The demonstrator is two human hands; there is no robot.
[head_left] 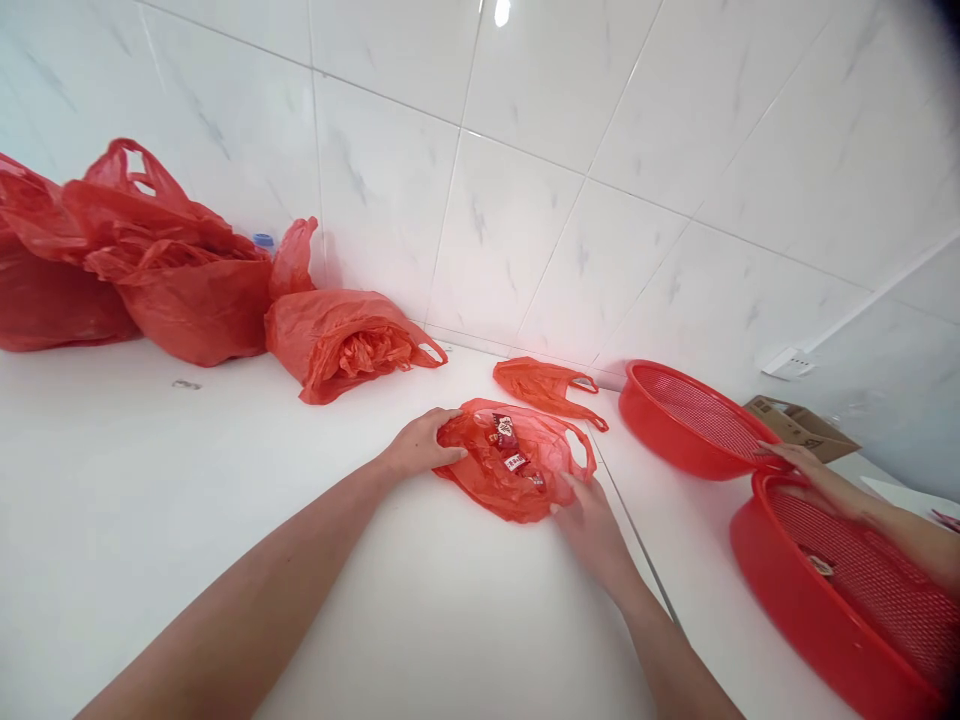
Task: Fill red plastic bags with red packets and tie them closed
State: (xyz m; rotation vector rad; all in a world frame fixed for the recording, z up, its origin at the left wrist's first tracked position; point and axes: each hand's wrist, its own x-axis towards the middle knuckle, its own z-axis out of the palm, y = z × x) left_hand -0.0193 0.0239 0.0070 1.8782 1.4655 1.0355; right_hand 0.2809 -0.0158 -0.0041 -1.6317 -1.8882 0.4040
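At far left on the white counter (pixel 112 480), two full red bags (pixel 150 260) lean against the tiled wall, a blue bottle cap (pixel 263 240) showing just behind them. Beside them lies a third red bag (pixel 337 340) on its side, mouth facing right. At centre, the left hand (pixel 420 445) grips the left edge of a small red plastic bag (pixel 517 475), fingers curled around the gathered film. Inside that bag, small red snack packets (pixel 510 450) show through the thin plastic. The right hand (pixel 592 525) rests at the bag's lower right edge, fingertips on the film; whether it pinches or merely presses cannot be told. Just behind lies an empty flat red bag (pixel 547 385). Further right sit two red mesh baskets (pixel 690 420), one nearer the wall and one at the frame's lower right. Another person's hand (pixel 795 458) touches the far basket's rim, in front of a cardboard box (pixel 799 425).
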